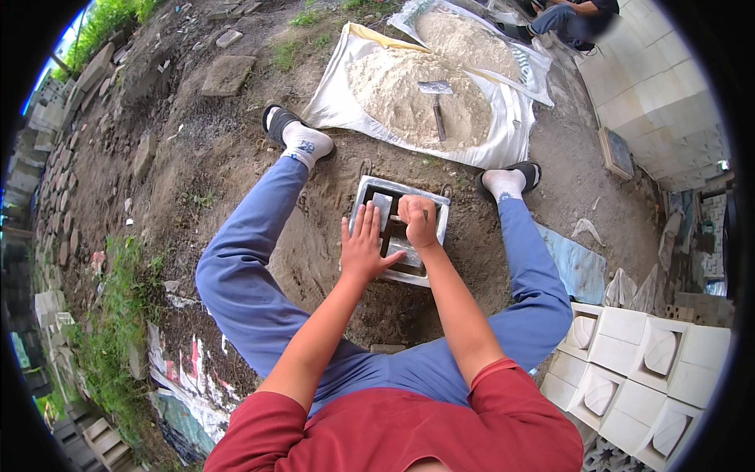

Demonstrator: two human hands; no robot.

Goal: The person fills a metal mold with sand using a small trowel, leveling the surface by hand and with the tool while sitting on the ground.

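Between my legs a square metal block mold [442, 236] sits on the dirt, with raised metal plates and dark gaps inside its pale rim. My left hand [365, 242] lies flat over its left part, fingers stretched out and thumb spread toward the near side. Over the right part, my right hand [418, 223] is closed in a fist; whatever is inside it is hidden by the fingers. Beyond the mold, a trowel [437, 106] with a flat metal blade and dark handle rests on a heap of pale sandy powder [385, 86].
The powder lies on spread white sacks [334, 98]. Stacked pale molded blocks [621, 346] stand at the lower right, near a blue sheet [574, 263]. A flat stone [228, 75] lies at the far left. Another person [562, 22] sits at the far right by a block wall [649, 71].
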